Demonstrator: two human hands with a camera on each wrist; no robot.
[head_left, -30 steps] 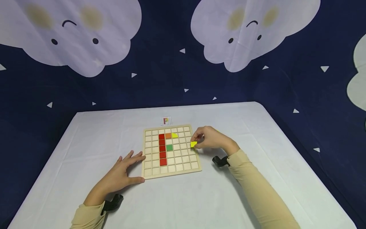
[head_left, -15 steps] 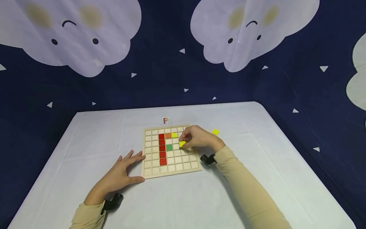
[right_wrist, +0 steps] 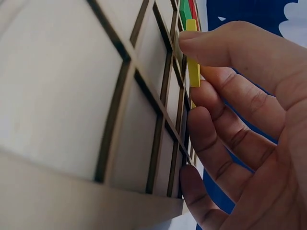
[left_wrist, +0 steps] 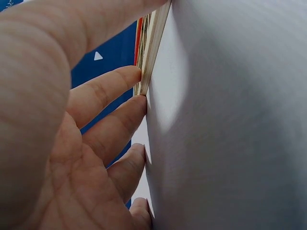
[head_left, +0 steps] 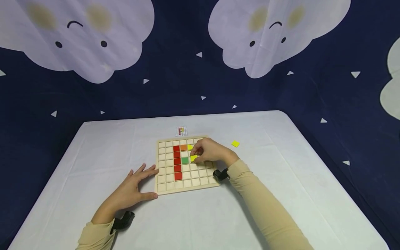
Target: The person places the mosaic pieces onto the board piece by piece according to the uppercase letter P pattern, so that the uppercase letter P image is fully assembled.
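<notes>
A yellow square tile (head_left: 193,159) is pinched between thumb and fingers of my right hand (head_left: 213,151), over the gridded wooden board (head_left: 187,190). In the right wrist view that tile (right_wrist: 194,72) stands on edge under the thumb, near the green tile (right_wrist: 185,13). Red tiles (head_left: 177,161) form a column on the board; right of it lie an orange tile (head_left: 183,147), a partly covered yellow tile (head_left: 190,147) and a green tile (head_left: 185,160). Fingers spread, my left hand (head_left: 131,190) touches the board's left edge with thumb and fingertips.
Behind the board lies a small card (head_left: 181,131) printed with a coloured grid pattern. One loose yellow tile (head_left: 235,143) rests on the white tablecloth (head_left: 275,139) to the right. A dark blue cloth (head_left: 175,97) with clouds hangs beyond the table.
My right hand has carried the yellow tile leftward from the board's right edge to beside the green tile's column. The loose yellow tile has come into view. My left hand stays put.
</notes>
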